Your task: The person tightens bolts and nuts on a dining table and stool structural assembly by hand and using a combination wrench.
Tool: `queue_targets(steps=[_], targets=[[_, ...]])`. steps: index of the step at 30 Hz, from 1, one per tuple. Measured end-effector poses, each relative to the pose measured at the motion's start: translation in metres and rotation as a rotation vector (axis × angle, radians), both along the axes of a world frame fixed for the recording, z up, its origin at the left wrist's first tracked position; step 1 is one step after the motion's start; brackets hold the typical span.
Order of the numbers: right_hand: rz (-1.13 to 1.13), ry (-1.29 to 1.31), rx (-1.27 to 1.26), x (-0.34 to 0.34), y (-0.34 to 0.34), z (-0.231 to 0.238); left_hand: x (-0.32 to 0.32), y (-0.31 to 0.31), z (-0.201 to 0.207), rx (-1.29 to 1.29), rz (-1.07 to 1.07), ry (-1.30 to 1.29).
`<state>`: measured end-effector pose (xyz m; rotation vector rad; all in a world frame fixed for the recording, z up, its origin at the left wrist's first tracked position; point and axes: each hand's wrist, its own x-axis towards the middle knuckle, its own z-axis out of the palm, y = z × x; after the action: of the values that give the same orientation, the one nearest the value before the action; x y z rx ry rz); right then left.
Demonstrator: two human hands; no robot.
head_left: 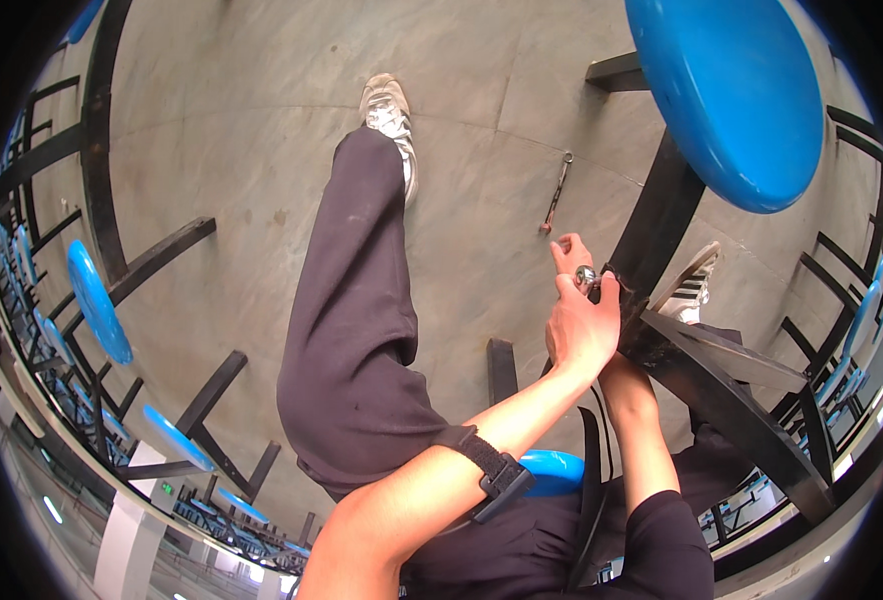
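Note:
My left hand (583,325) is closed beside a black metal beam (658,215) of a seat frame, with thumb and fingers around a small shiny round metal piece (586,277). The piece's exact kind cannot be made out. My right forearm (629,390) rises behind my left wrist, and the right hand is mostly hidden behind the left hand and the frame. Bent fingertips (568,248) show just beyond the metal piece; whose hand they belong to is unclear. Further out, a slim metal wrench (558,193) lies on the grey floor.
A round blue seat (731,100) tops the beam at upper right. Another blue seat (553,472) is beneath me. A slanted black leg (726,410) stands right of my hands. More blue-seated frames (99,300) line the left. My shoe (386,110) rests on the floor ahead.

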<state>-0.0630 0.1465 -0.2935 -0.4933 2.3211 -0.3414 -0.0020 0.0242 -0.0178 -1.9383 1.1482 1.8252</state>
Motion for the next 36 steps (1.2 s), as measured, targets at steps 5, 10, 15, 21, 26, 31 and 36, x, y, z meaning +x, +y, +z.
queue_targets(steps=[5, 10, 15, 21, 26, 31, 36], targets=[[0.014, 0.075, -0.052, 0.038, -0.047, 0.015, 0.013, -0.006, 0.001, 0.032, 0.023, -0.007], [0.046, 0.133, -0.025, 0.027, -0.05, 0.011, 0.005, -0.003, 0.003, 0.036, 0.017, 0.015], [-0.008, 0.141, -0.016, 0.026, -0.059, 0.015, 0.006, -0.006, 0.005, 0.051, 0.024, 0.008], [0.026, 0.163, -0.244, 0.012, -0.088, 0.016, 0.009, -0.01, 0.007, 0.053, 0.029, -0.018], [-0.105, 0.268, -0.277, -0.003, -0.093, 0.009, 0.001, -0.007, 0.007, 0.061, 0.054, 0.002], [-0.187, 0.198, -0.181, 0.007, -0.104, 0.0, 0.011, -0.01, 0.004, 0.073, 0.053, 0.005], [-0.093, 0.218, -0.153, 0.002, -0.095, 0.004, 0.009, -0.003, 0.002, 0.099, 0.056, 0.036]])
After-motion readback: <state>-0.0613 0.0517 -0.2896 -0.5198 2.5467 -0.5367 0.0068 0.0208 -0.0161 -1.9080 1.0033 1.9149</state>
